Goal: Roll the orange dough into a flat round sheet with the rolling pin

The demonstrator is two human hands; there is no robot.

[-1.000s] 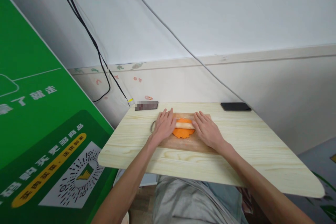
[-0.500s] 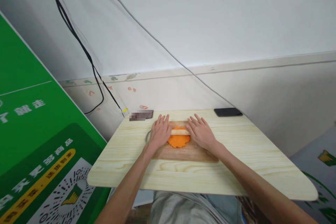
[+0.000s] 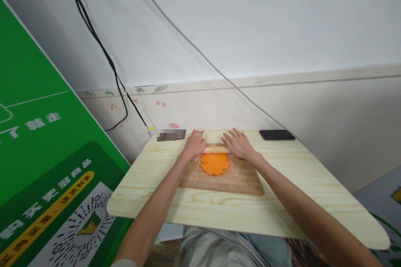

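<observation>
A pale wooden rolling pin (image 3: 216, 150) lies crosswise near the far edge of a wooden cutting board (image 3: 242, 181). On the board, just on my side of the pin, is a flat orange sheet of dough (image 3: 214, 164) with ragged edges. My left hand (image 3: 194, 144) rests with its palm on the pin's left end, fingers stretched forward. At the other end my right hand (image 3: 238, 145) presses down flat, its fingers spread. Both hands cover the ends of the pin. White powdery marks show on the board around the dough.
The board lies on a light wood-grain table (image 3: 140, 183) against a white wall. A dark phone (image 3: 277, 134) lies at the back right, and a dark, partly blurred flat object (image 3: 178, 134) at the back left. A green printed panel (image 3: 46, 154) stands at left; cables (image 3: 103, 50) hang along the wall.
Both hands and the rolling pin have moved away from me, off the dough's middle to beyond its far edge. More of the orange sheet now shows. The view has shifted slightly.
</observation>
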